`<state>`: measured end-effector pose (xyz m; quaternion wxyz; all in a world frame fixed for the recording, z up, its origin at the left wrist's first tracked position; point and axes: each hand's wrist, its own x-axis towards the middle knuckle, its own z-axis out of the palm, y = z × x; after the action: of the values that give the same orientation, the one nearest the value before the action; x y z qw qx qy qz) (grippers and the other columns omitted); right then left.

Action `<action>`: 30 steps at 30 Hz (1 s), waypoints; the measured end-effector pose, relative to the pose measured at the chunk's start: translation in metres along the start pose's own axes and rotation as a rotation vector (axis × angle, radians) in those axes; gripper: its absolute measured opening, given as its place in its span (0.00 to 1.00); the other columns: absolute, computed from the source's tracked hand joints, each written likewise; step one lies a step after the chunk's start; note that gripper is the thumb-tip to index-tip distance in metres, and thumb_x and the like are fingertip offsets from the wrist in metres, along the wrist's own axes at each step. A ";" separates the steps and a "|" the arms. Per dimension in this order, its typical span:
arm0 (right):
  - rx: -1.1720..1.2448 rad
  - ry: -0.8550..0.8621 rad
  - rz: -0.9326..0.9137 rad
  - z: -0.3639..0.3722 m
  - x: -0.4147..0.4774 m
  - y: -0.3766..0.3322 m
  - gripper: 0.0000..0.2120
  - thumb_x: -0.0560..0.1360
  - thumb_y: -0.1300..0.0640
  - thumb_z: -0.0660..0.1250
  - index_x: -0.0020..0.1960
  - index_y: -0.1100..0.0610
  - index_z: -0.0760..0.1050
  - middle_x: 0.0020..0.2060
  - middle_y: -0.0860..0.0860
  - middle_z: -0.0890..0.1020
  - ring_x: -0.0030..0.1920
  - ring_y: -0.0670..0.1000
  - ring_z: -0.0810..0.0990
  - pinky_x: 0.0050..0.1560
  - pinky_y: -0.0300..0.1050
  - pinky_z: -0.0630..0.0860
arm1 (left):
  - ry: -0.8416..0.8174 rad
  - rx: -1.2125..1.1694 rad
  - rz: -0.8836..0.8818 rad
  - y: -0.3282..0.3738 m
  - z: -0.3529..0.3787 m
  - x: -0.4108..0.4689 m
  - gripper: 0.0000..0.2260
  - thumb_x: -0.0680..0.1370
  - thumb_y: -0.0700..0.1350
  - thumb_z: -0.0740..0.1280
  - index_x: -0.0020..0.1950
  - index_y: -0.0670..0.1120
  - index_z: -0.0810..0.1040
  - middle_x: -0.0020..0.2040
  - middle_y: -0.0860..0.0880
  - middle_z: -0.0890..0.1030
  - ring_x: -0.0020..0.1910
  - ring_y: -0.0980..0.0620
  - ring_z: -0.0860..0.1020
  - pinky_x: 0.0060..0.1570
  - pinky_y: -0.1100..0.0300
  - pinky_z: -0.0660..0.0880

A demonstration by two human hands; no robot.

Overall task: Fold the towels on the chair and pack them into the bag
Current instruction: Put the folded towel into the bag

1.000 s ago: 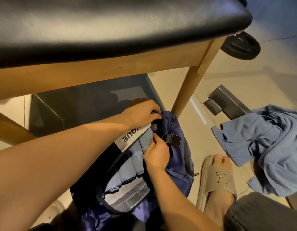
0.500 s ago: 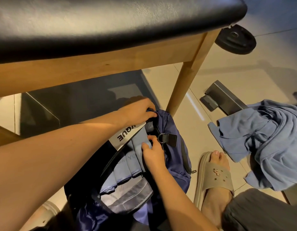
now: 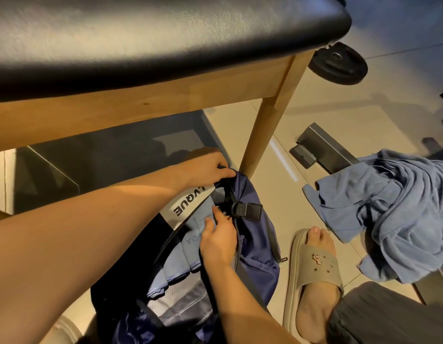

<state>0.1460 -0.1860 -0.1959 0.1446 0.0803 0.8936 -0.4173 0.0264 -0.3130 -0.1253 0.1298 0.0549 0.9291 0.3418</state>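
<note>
Navy nylon bag (image 3: 257,252) sits on the floor (image 3: 364,108), just beside the wooden chair leg (image 3: 267,135) and partly under the black padded seat of the chair (image 3: 141,45). Its mouth gapes upward. Its long axis runs from the lower left of the view, near the person, up and right toward the chair leg, and the top end with the black buckle (image 3: 247,211) points at that leg.

The left hand (image 3: 205,167) grips the bag's upper rim with curled fingers, holding the opening wide beside a white label (image 3: 185,207). The right hand (image 3: 218,242) reaches into the mouth. Its fingers lie nearly straight on the top edge of a pale blue folded towel (image 3: 190,247), apparently pressing it down rather than clasping it.

That towel is already inside, standing on edge between the bag's walls with its folds running along the bag's length. More pale layers show below it; whether these are further towels or the lining is hard to say.

By my reading the task is partway through. At least one towel is folded and being seated in the bag. A crumpled heap of blue towels (image 3: 394,214) lies unfolded on the floor to the right, well apart from the bag, and still needs folding and packing. Only part of the chair seat shows, and no towel is visible on that part.
</note>
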 end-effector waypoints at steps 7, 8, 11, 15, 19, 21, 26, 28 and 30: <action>-0.161 -0.011 0.047 0.013 0.005 -0.005 0.20 0.85 0.55 0.56 0.76 0.48 0.70 0.67 0.54 0.77 0.64 0.57 0.77 0.56 0.49 0.73 | 0.049 0.298 0.121 -0.003 0.004 0.005 0.23 0.76 0.63 0.70 0.32 0.46 0.76 0.34 0.43 0.78 0.33 0.42 0.76 0.33 0.51 0.71; -0.163 -0.013 0.046 0.013 0.006 -0.004 0.21 0.85 0.55 0.55 0.76 0.48 0.70 0.67 0.54 0.77 0.65 0.57 0.76 0.56 0.49 0.73 | 0.093 0.374 0.197 -0.002 0.004 0.003 0.20 0.74 0.64 0.71 0.38 0.48 0.80 0.39 0.46 0.79 0.39 0.44 0.77 0.38 0.51 0.72; -0.155 -0.015 0.033 0.015 0.006 0.000 0.21 0.85 0.55 0.55 0.77 0.49 0.69 0.68 0.55 0.76 0.66 0.57 0.76 0.60 0.50 0.73 | 0.124 0.411 0.483 0.004 -0.003 -0.005 0.20 0.71 0.59 0.75 0.57 0.50 0.78 0.53 0.51 0.76 0.52 0.49 0.73 0.51 0.52 0.70; -0.172 -0.062 -0.106 0.011 -0.003 0.006 0.26 0.84 0.61 0.55 0.81 0.51 0.60 0.74 0.57 0.68 0.72 0.58 0.70 0.68 0.51 0.70 | -0.129 0.467 0.574 0.003 -0.001 0.002 0.17 0.74 0.58 0.74 0.56 0.49 0.84 0.52 0.49 0.76 0.54 0.49 0.71 0.54 0.50 0.72; -0.149 -0.128 -0.268 -0.002 -0.016 0.017 0.36 0.80 0.70 0.57 0.82 0.46 0.55 0.78 0.52 0.59 0.73 0.56 0.67 0.68 0.44 0.68 | -0.187 0.300 0.378 0.003 0.008 0.015 0.15 0.76 0.56 0.74 0.48 0.44 0.86 0.45 0.49 0.78 0.47 0.49 0.73 0.49 0.46 0.73; -0.178 -0.154 -0.304 -0.001 -0.014 0.022 0.38 0.78 0.73 0.57 0.82 0.47 0.57 0.78 0.51 0.59 0.74 0.56 0.66 0.70 0.42 0.65 | -0.224 0.242 0.308 0.003 0.012 0.025 0.15 0.76 0.55 0.75 0.43 0.43 0.86 0.41 0.48 0.77 0.43 0.46 0.75 0.46 0.45 0.74; -0.412 -0.206 -0.262 0.005 0.000 0.021 0.39 0.77 0.72 0.59 0.83 0.53 0.52 0.77 0.57 0.60 0.73 0.61 0.65 0.72 0.50 0.65 | -0.217 0.186 0.218 -0.007 0.013 0.040 0.17 0.72 0.59 0.75 0.35 0.47 0.83 0.34 0.46 0.79 0.33 0.44 0.77 0.37 0.45 0.77; -0.467 -0.216 -0.241 0.005 0.003 0.016 0.38 0.78 0.69 0.60 0.83 0.53 0.51 0.77 0.58 0.59 0.73 0.62 0.64 0.72 0.51 0.64 | -0.198 0.225 0.211 -0.004 0.010 0.040 0.17 0.72 0.61 0.75 0.35 0.48 0.84 0.33 0.47 0.80 0.32 0.46 0.76 0.35 0.48 0.77; -0.467 -0.263 -0.215 0.000 -0.002 0.008 0.37 0.79 0.65 0.60 0.83 0.54 0.48 0.79 0.59 0.55 0.75 0.63 0.62 0.74 0.53 0.62 | -0.195 0.257 0.215 -0.001 0.010 0.041 0.18 0.71 0.63 0.75 0.35 0.48 0.83 0.33 0.48 0.79 0.31 0.48 0.76 0.34 0.51 0.75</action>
<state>0.1499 -0.1811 -0.2009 0.2290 -0.1051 0.9424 -0.2200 -0.0102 -0.3003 -0.1417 0.1738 0.2030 0.9369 0.2252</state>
